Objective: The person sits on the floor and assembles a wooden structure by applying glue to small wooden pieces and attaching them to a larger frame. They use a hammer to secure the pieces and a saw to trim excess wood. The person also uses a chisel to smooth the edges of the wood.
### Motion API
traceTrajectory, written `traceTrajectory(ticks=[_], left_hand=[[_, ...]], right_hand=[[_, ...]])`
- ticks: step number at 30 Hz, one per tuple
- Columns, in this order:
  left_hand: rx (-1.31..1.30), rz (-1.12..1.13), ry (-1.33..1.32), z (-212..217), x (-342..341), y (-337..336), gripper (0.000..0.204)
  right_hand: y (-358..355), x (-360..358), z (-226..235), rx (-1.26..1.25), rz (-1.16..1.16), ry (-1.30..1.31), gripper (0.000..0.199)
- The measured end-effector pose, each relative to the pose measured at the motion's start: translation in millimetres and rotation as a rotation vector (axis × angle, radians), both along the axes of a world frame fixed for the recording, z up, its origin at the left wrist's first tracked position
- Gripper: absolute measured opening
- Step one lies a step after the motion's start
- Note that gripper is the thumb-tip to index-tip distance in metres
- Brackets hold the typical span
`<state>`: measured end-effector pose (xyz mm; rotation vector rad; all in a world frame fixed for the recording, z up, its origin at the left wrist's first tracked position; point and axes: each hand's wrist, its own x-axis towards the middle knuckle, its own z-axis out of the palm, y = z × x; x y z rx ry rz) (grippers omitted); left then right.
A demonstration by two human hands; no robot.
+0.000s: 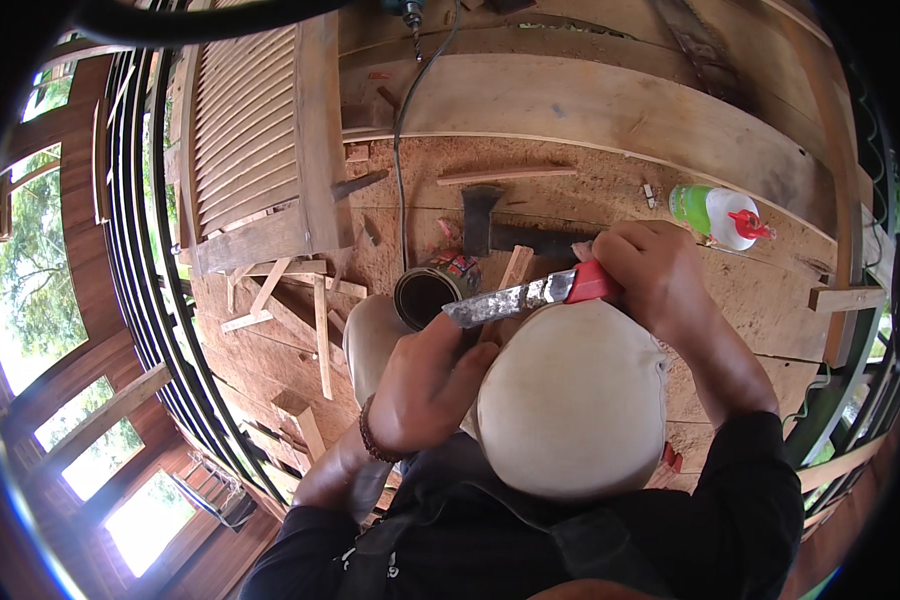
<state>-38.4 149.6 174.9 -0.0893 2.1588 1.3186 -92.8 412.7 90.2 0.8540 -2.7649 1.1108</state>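
My right hand (660,280) grips the red handle of a knife (530,295) whose worn steel blade points left. My left hand (425,385) is closed just under the blade's tip, over my raised knee (570,400) in light trousers; what the fingers pinch is hidden. A small wooden piece (515,268) shows just behind the blade. A beaded bracelet circles the left wrist.
An open tin can (432,292) lies on its side on the plank floor. An axe (490,232) rests behind it. A green and white bottle with a red cap (720,213) lies at right. A louvred shutter (255,130), wood offcuts, a cable and a drill are beyond.
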Motion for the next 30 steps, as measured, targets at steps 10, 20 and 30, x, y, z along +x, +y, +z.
traceTrajectory(ticks=[10,20,30], left_hand=[[-0.021,0.061,0.042,-3.2,1.5,-1.7,0.021],[0.086,0.021,0.056,-12.2,-23.9,13.6,0.026],[0.467,0.312,-0.203,-26.8,-22.4,12.5,0.020]], right_hand=[[-6.7,11.4,-12.9,-0.167,-0.259,-0.274,0.026],[-35.7,-29.5,3.0,-0.872,0.072,-0.936,0.020],[-2.6,-12.2,-21.5,-0.069,0.071,-0.167,0.023]])
